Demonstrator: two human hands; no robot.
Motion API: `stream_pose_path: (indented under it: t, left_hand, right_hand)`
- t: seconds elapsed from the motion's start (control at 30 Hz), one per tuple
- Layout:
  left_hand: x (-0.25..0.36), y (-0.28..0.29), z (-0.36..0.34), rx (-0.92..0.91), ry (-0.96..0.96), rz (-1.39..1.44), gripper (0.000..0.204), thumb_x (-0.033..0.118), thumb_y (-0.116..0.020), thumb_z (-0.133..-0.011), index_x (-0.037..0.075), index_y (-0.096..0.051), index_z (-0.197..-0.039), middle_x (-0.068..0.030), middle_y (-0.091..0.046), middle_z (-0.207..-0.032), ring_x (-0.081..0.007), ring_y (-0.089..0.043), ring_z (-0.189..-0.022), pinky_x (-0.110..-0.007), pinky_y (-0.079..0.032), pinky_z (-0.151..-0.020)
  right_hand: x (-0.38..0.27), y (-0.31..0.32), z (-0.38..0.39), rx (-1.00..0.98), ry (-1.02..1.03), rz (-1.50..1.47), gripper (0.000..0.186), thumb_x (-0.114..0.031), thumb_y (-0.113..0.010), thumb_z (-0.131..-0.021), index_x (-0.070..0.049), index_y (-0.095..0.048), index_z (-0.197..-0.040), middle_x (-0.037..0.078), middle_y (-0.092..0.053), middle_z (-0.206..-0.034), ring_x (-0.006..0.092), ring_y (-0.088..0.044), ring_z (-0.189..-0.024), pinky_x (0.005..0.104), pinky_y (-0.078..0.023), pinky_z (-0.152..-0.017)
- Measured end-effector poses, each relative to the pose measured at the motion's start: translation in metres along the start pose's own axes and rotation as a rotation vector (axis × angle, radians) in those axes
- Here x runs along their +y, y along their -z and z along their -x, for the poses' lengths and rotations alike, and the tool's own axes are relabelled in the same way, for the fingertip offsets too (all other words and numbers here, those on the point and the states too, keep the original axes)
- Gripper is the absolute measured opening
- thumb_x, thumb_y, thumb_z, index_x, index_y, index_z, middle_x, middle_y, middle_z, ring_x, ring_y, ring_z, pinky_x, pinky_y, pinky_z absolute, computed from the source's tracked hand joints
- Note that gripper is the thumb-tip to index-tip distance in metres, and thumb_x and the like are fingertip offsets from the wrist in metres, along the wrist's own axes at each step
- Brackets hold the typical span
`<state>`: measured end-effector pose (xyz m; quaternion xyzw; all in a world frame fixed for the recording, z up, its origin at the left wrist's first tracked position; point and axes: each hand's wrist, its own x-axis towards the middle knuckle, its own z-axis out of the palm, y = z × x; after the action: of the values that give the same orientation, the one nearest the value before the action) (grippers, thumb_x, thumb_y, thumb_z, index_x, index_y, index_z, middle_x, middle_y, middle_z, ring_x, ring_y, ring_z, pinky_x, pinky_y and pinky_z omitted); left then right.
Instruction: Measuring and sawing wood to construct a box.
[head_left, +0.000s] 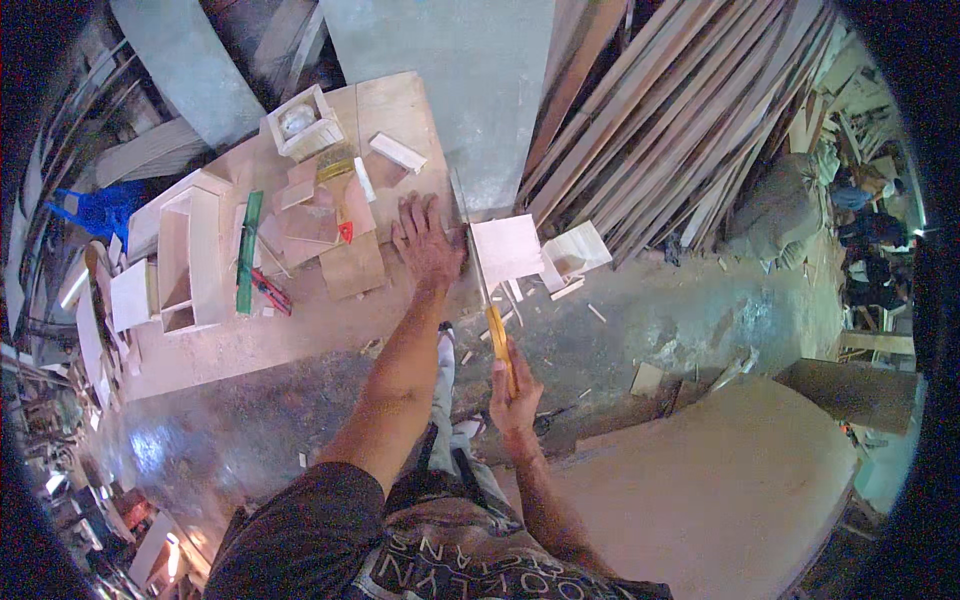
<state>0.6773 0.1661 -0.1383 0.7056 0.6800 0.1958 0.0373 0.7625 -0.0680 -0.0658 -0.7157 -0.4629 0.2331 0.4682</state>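
Observation:
My right hand grips the yellow handle of a handsaw. Its thin blade points away from me along the right end of a low wooden worktop. Near that same end, my left hand lies flat on the worktop with fingers spread, just left of the blade. To the blade's right is a pale square board, with an open wooden box beside it. Whether the blade touches wood I cannot tell.
On the worktop lie a long wooden box, a small square box, a green strip, a red-handled tool and thin wood pieces. Long planks lean at the back right. A large board lies at the lower right.

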Motion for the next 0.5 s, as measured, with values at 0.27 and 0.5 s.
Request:
stream_pose_path:
  t: [0.27, 0.5]
  left_hand:
    - [-0.002, -0.002, 0.0, 0.008, -0.004, -0.017, 0.072, 0.047, -0.061, -0.082, 0.013, -0.038, -0.141, -0.0102, -0.028, -0.151, -0.0295, -0.016, -0.143, -0.051, -0.012, -0.112]
    - [0.001, -0.001, 0.002, 0.02, -0.022, 0.037, 0.072, 0.046, -0.062, -0.081, 0.013, -0.038, -0.141, -0.0109, -0.026, -0.152, -0.0297, -0.016, -0.144, -0.051, -0.014, -0.111]
  right_hand:
    - [-0.007, 0.006, 0.006, -0.053, -0.059, 0.061, 0.04, -0.024, -0.055, -0.095, 0.004, -0.056, -0.124, 0.013, -0.063, -0.076, 0.0136, -0.056, -0.061, 0.0306, -0.046, -0.055]
    - [-0.019, 0.01, 0.009, -0.064, -0.086, 0.093, 0.039, -0.02, -0.053, -0.096, 0.007, -0.054, -0.125, 0.012, -0.064, -0.079, 0.0141, -0.058, -0.064, 0.0291, -0.048, -0.058]
